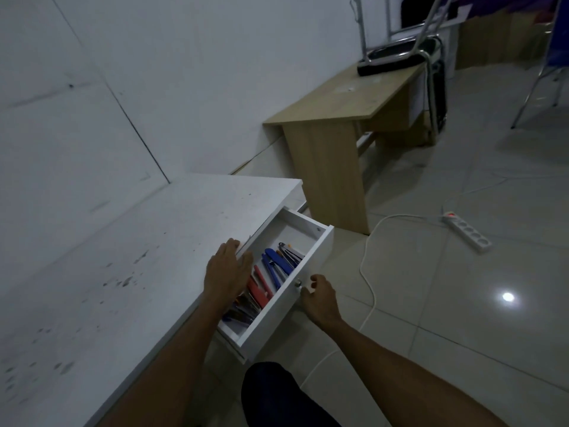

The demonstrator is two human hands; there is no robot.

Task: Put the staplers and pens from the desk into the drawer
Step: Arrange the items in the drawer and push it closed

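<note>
The drawer [311,251] stands open at my desk's [123,257] right edge. Staplers [277,266] and pens [243,306] lie inside it, pens nearer me.

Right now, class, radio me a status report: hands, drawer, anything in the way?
Left hand flat at desk edge, over open drawer. Right hand by drawer knob, holding nothing. Staplers and pens inside. Nothing blocks the drawer.

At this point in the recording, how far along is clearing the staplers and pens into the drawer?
Nearly finished. Done: blue staplers, red staplers and pens lie in the open drawer, and the white desk shows none. In hand: the right hand is at the drawer knob, the left hand over the drawer's edge. Left: closing it, probably.
</note>
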